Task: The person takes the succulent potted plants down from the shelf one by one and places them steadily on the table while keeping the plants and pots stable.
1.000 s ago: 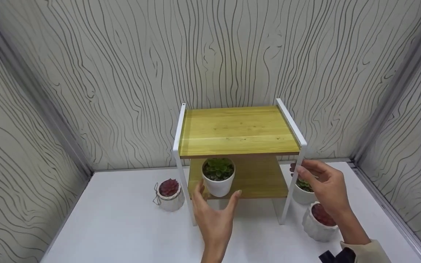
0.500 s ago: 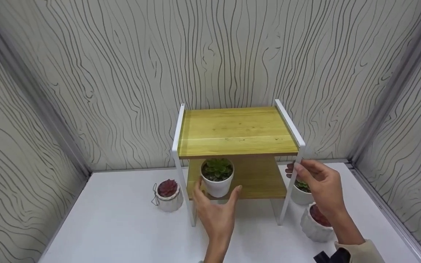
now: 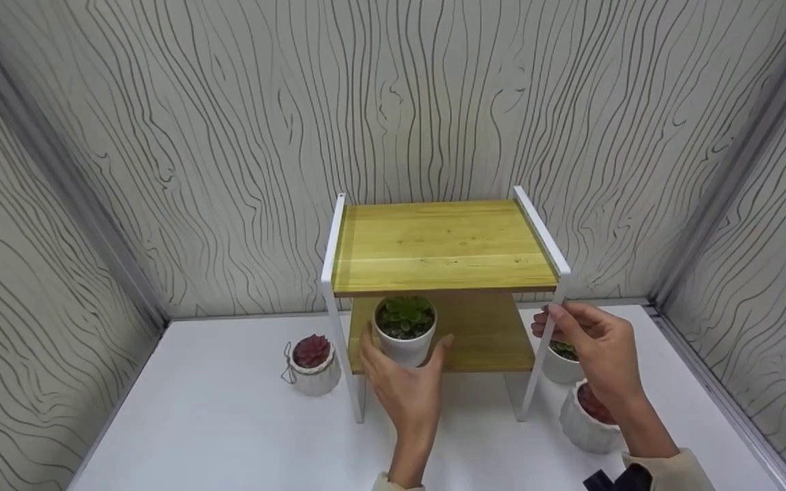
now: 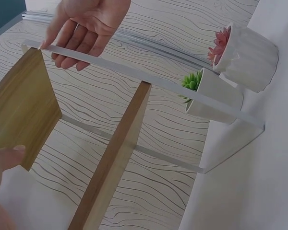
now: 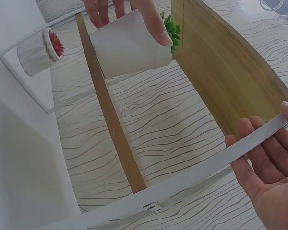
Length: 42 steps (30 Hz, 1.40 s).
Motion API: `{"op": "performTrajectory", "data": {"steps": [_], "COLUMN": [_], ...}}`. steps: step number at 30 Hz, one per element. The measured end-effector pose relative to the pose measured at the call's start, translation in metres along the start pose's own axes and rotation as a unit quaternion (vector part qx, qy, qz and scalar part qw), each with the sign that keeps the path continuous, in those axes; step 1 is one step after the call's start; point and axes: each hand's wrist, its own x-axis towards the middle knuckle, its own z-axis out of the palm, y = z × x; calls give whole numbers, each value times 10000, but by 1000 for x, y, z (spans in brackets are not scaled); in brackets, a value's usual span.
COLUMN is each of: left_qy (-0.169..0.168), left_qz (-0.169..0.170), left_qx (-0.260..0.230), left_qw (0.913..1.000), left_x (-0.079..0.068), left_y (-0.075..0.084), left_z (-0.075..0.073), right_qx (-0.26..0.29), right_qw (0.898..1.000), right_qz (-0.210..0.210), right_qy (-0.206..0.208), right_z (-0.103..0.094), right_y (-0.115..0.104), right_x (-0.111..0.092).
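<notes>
A two-tier wooden shelf with white side frames stands on the white table. Low in its left half, a white potted succulent with green leaves is upright at the front edge of the lower board. My left hand holds this pot from the front, thumb on its right side and fingers on its left. In the right wrist view the thumb lies along the pot near the rim. My right hand grips the shelf's right front upright, fingers behind and thumb in front.
Left of the shelf stands a pale pot with a red succulent and a cord round it. To the right are a green succulent pot and a ribbed pot with a red succulent. Patterned walls enclose the table.
My left hand has moved up and closer round the pot, its thumb coming nearer the pot's side. The pot stays nearly in place. The right hand stays at the upright.
</notes>
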Motion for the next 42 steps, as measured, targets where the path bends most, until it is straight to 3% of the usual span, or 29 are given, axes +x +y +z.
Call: {"op": "performTrajectory", "data": {"steps": [12,22,32,42], "left_qy": [476,724,1142,1293], "left_qz": [305,-88,73,71], "left_qx": [208,84,-128,-164], "left_qw": [9982,9973,9933,9914], "left_x": [3,1,3,0], "left_y": [3,3,3,7], "left_z": [15,26,32,38], "right_qx": [89,357,447,340], "right_qw": [9998,9991,9990,9993], "right_qz": [105,36,-1,88], "right_qy": [125,207,97,94], "right_z": [2,2,3,2], "right_y": [1,2,2,2], "right_x": [0,-1,0,-1]}}
